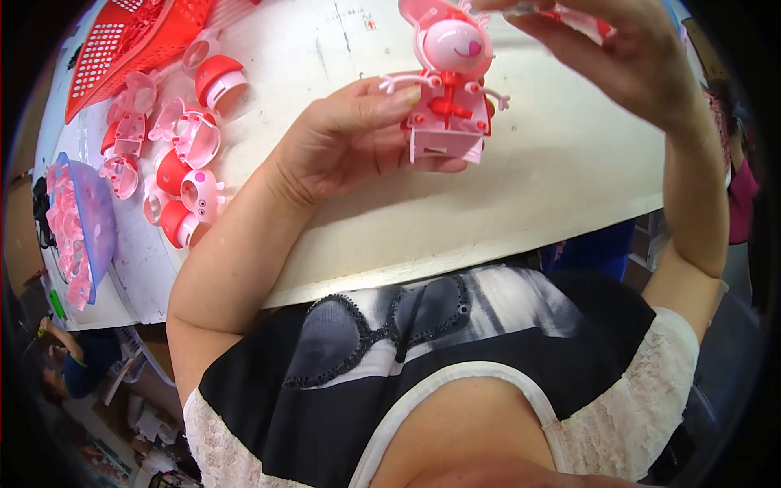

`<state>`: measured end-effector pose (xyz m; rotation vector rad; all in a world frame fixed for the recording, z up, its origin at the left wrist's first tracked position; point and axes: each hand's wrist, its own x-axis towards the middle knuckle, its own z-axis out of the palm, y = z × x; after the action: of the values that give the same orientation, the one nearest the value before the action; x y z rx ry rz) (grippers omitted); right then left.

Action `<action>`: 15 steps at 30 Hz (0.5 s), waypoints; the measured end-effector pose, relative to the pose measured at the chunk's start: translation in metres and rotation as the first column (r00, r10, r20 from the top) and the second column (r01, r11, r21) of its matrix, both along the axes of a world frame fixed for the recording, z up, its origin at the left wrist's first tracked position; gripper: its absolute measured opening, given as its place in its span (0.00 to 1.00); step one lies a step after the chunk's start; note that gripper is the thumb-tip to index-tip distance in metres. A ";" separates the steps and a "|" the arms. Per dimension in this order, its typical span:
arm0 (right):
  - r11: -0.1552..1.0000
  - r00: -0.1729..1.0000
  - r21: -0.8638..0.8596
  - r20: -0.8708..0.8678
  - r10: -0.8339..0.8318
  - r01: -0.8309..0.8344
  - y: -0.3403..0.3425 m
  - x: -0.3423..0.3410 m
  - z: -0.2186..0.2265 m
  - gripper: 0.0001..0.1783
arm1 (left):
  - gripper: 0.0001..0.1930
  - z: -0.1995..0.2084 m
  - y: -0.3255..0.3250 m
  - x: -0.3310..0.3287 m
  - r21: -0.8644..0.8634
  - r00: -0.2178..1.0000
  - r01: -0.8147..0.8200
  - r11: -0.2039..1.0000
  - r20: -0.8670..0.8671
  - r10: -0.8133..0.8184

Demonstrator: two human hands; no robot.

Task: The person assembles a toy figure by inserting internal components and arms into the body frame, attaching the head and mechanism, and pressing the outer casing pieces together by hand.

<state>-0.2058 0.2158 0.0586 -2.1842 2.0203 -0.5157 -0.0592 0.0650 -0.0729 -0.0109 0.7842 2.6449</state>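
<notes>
A pink and red plastic toy figure (455, 49) is upright in my left hand (346, 134), with the thumb in front and the fingers behind its body. The toy has a round pale head with a heart-shaped mark, thin pink arms and an open-fronted body showing red inner parts. My right hand (618, 57) is raised to the right of the toy's head, its fingers bent and partly cut off by the top edge. Pink and red bits show between its thumb and fingers, but I cannot make out what they are.
Several pink and red toy shells (172, 173) lie left of my left forearm on the white table (366, 244). A red perforated basket (110, 61) stands at the far left. Nearer, a purple bowl (99, 218) holds pink parts. Another person (77, 362) is at lower left.
</notes>
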 end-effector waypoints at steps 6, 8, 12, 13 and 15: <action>0.989 0.997 -0.144 0.056 0.043 -0.035 0.008 0.004 -0.049 0.24 | 0.36 -0.001 -0.002 0.007 -0.065 0.999 -0.026 0.998 0.028 0.028; 0.984 0.997 -0.178 0.081 0.016 -0.002 0.012 0.006 -0.052 0.24 | 0.43 0.007 0.001 0.004 -0.131 1.000 0.002 0.991 0.031 0.003; 0.956 0.989 -0.280 0.137 -0.048 0.085 0.018 -0.001 -0.052 0.20 | 0.42 0.007 0.001 0.002 -0.113 1.000 0.008 0.994 0.014 -0.006; 0.957 0.989 -0.275 0.142 -0.049 0.087 0.021 -0.001 -0.053 0.20 | 0.42 0.010 0.002 0.002 -0.124 1.000 0.004 0.992 0.024 -0.001; 0.958 0.957 -0.252 0.282 -0.064 0.138 0.026 0.001 -0.057 0.22 | 0.42 0.007 0.003 0.001 -0.130 0.999 0.002 0.991 0.042 0.004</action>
<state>-0.2052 0.2417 0.0017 -2.0106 2.0174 -1.0988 -0.0586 0.0679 -0.0659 -0.1021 0.9413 2.5809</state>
